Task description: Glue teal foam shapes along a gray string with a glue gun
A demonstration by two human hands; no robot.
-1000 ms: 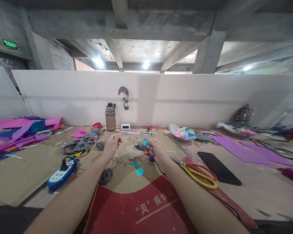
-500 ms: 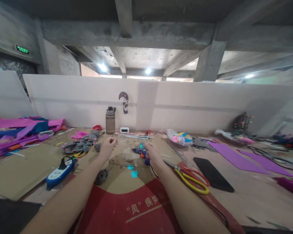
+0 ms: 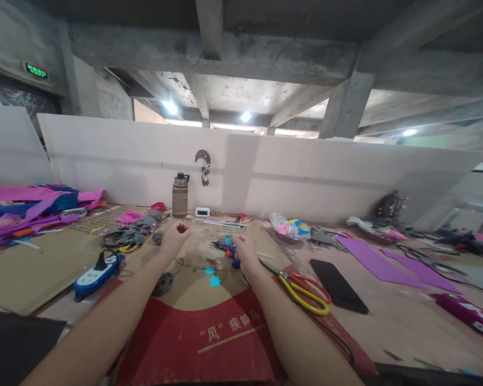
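Observation:
My left hand [image 3: 174,238] is held over the cardboard with thumb and fingertips pinched together; whatever lies between them is too small to see. Opposite it, my right hand [image 3: 244,250] has its fingers closed, and what they hold cannot be made out. A small dark blue and orange item [image 3: 235,263] is beside the right fingers, partly hidden by them. Turquoise felt stars [image 3: 214,281] lie between my forearms. Grey yarn [image 3: 163,283] sits coiled by my left forearm, with a strand trailing toward the stars.
Scissors with red and yellow handles [image 3: 306,295] and a black phone [image 3: 338,285] lie to the right. At left are a blue power strip [image 3: 97,275] and grey felt pieces [image 3: 131,231]. A bottle [image 3: 180,197] and a small white clock [image 3: 202,212] stand by the partition.
The view has shifted slightly, so the tabletop items sit a little further left. Both hands stay pinched in nearly the same places, the left one slightly lower relative to the bottle.

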